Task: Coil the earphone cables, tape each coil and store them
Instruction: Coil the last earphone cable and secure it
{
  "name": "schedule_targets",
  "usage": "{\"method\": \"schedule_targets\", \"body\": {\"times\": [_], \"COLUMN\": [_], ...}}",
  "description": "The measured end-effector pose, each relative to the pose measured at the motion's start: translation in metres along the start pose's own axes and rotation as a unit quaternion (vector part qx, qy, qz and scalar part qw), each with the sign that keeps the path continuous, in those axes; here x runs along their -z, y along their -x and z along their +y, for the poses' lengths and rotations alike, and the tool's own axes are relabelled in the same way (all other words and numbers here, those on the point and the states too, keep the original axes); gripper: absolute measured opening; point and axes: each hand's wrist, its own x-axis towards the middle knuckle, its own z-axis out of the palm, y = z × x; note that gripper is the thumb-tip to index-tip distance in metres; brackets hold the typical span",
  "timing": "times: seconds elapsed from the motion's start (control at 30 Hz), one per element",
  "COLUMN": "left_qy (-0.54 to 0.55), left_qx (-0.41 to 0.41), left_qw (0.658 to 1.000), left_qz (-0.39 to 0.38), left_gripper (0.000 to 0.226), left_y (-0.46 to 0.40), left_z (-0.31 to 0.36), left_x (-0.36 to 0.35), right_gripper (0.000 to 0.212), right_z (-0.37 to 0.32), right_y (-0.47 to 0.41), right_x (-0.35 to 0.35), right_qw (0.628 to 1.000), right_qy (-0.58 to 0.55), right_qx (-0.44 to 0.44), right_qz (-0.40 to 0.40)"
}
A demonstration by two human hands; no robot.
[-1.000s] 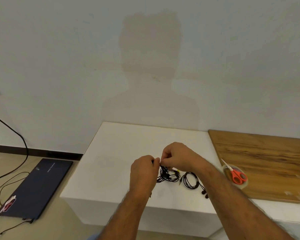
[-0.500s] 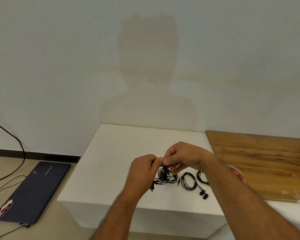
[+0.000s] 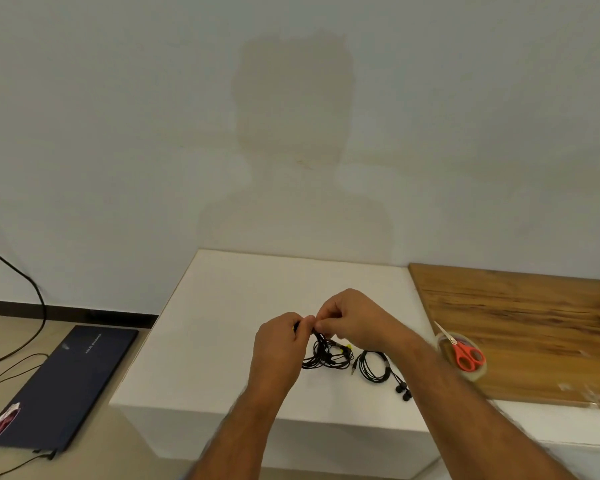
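Note:
Both hands meet above the white table point(image 3: 222, 306). My left hand point(image 3: 279, 344) and my right hand point(image 3: 350, 315) pinch the top of a black earphone cable coil point(image 3: 326, 355), which hangs in loose loops down to the table. A small yellow piece shows on that coil's right side. A second black earphone coil point(image 3: 373, 366) lies flat on the table just right of it, its earbuds point(image 3: 403, 391) trailing toward the front edge. Whether tape is between my fingers cannot be seen.
Red-handled scissors point(image 3: 465, 355) lie on a clear tape roll point(image 3: 478, 374) at the left edge of a wooden board point(image 3: 534, 323). A dark laptop point(image 3: 66, 382) and black cables point(image 3: 25, 282) lie on the floor to the left. A wall stands behind the table.
My right forearm has shifted, so the scissors and tape roll show again. Both hands stay together on the coil, moved slightly toward me and lower.

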Motion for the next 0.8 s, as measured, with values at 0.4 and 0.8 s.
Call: {"method": "schedule_targets", "body": {"times": [0.4,0.8], "left_qy": [-0.038,-0.095], "left_qx": [-0.024,-0.057], "left_qw": [0.999,0.993], "left_qz": [0.013,0.032], "left_gripper": [0.032,0.036], "left_y": [-0.004,-0.012], "left_z": [-0.002,-0.009], "left_x": [0.001,0.000], "right_gripper": [0.012,0.008], "right_z": [-0.002,-0.004], "right_y": [0.000,-0.002], "right_x": [-0.006,-0.009], "right_qw": [0.994,0.995], "right_qy": [-0.108,-0.094], "right_qx": [-0.022,-0.001], "right_qz": [0.009,0.027]}}
